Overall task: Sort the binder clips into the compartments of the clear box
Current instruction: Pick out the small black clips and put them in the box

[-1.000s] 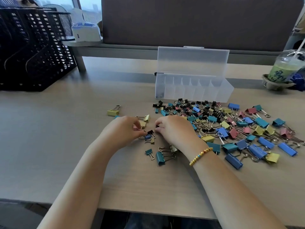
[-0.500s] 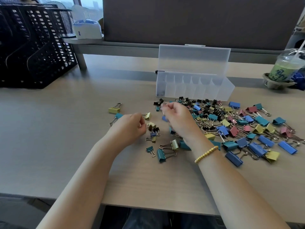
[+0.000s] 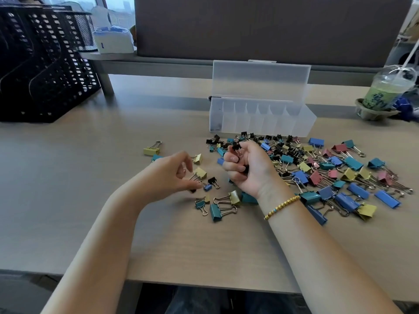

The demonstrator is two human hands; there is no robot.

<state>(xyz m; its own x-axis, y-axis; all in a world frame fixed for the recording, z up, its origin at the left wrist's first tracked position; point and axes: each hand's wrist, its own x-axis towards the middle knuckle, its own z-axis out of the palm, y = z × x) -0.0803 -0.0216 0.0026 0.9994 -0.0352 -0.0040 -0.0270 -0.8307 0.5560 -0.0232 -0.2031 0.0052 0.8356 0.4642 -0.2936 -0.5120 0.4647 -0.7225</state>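
A heap of binder clips (image 3: 317, 168) in black, blue, teal, yellow and pink covers the table's right half, in front of the clear box (image 3: 260, 118). The box stands with its lid up and its several compartments show nothing inside. My right hand (image 3: 244, 166) is curled into a fist above the heap's left edge, pinching a small black clip (image 3: 237, 148) at its fingertips. My left hand (image 3: 172, 175) hovers over a few scattered small clips, thumb and forefinger closing near a tiny blue clip (image 3: 207, 187); whether it grips anything is unclear.
A black mesh organiser (image 3: 43, 64) stands at the far left, a tissue box (image 3: 113, 39) on a shelf behind it. A green iced drink (image 3: 385, 91) in a cup holder sits at the far right. Two lone clips (image 3: 152, 151) lie left of my hands.
My right hand has lifted off the table with the small black clip and turned palm-up. My left hand has opened slightly and reached toward the small clips by its fingertips.
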